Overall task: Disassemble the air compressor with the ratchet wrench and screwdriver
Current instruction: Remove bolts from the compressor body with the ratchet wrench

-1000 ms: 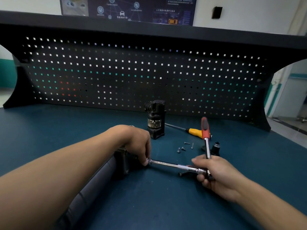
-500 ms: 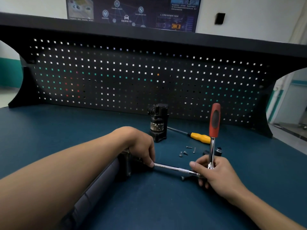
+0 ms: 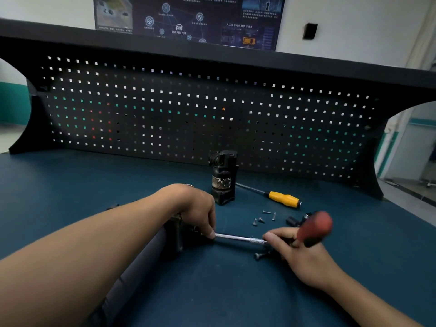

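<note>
**A:** Grips first?

**B:** Pinching, with the left hand point(image 3: 198, 208), the far end of a thin chrome extension bar point(image 3: 238, 237), right where it meets the dark grey cylindrical air compressor point(image 3: 146, 256). Lying on its side, that, under the left forearm on the blue-green bench mat point(image 3: 236, 298). Wrapped, with the right hand point(image 3: 299, 253), round the head end of the red-and-black-handled ratchet wrench point(image 3: 315, 226); handle blurred. Cannot tell whether seated on a bolt, hidden by the left fingers.

**A:** Likely trouble?

**B:** Probably a slip. Risk of rounding the fastener by tilting so long a bar off its axis, then jerking the right hand across the mat. Could scatter the small silver screws point(image 3: 262, 219) and the dark loose bolt point(image 3: 259, 256) just beside the knuckles. Looks free to roll, too, without firm downward pressure.

**A:** Anything legible?

**B:** Chinese characters on the dark blue wall poster point(image 3: 188, 17), one heading seemingly "人工智能与机器学习技术"; otherwise too small. Worn label on the upright black cylindrical part point(image 3: 223, 178), unreadable. No brand visible on the yellow-handled screwdriver point(image 3: 284, 199) lying just beside it.
</note>
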